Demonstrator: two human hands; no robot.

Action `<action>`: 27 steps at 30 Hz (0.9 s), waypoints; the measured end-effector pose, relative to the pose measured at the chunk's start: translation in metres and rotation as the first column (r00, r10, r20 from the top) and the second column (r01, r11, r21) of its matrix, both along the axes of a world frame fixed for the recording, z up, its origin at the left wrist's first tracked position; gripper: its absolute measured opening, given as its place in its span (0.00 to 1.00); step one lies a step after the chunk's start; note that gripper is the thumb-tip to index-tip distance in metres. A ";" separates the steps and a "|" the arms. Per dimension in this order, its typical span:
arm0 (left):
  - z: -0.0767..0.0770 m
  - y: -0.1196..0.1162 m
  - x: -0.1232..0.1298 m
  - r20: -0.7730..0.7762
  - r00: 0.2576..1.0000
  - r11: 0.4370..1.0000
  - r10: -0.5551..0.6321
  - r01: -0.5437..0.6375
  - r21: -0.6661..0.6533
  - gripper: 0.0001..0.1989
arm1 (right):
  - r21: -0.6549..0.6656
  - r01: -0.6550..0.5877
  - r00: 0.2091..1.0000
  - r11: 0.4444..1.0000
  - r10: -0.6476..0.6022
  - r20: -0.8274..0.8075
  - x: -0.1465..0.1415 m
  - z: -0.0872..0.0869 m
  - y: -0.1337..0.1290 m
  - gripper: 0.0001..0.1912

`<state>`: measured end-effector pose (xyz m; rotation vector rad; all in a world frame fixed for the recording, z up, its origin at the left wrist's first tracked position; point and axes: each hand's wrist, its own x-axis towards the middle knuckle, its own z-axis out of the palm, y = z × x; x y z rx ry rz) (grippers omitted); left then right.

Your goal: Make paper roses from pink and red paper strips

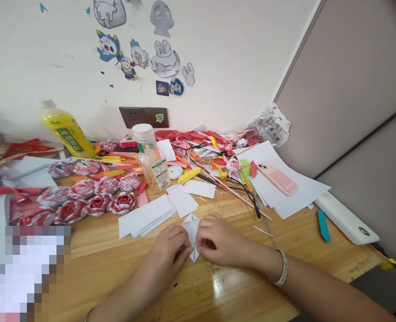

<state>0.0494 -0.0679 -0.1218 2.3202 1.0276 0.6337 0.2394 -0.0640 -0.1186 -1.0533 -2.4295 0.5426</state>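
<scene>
A small white folded paper [191,228] with pointed top and bottom ends lies low over the wooden table [117,268]. My left hand [172,250] pinches its left edge near the lower end, thumb and fingers together. On the other side, my right hand [216,239] has its fingers closed on the right edge, close to the left fingertips. Just beyond my hands are a stack of white paper strips [147,217] and a loose white piece [184,203].
Folded paper roses [72,210] fill the left side. A clear jar [154,165], a yellow bottle [68,132], colored strips and sticks stand or lie at the back. On the right are a pink phone [278,179] on white sheets, a teal piece [323,226] and a white device [348,219].
</scene>
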 end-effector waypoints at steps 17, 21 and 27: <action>-0.008 -0.011 0.006 -0.121 0.974 0.975 0.191 -0.174 0.138 0.06 | 0.065 0.146 0.987 0.987 -0.150 0.055 -0.009 -0.006 -0.013 0.04; -0.007 -0.009 0.006 -0.132 0.969 0.972 0.207 -0.189 0.137 0.05 | 0.092 0.173 0.984 0.981 -0.177 0.036 -0.009 -0.008 -0.015 0.03; -0.007 -0.009 0.006 -0.149 0.966 0.975 0.213 -0.200 0.099 0.05 | 0.378 -0.143 0.989 0.915 0.120 0.084 0.000 -0.006 -0.018 0.07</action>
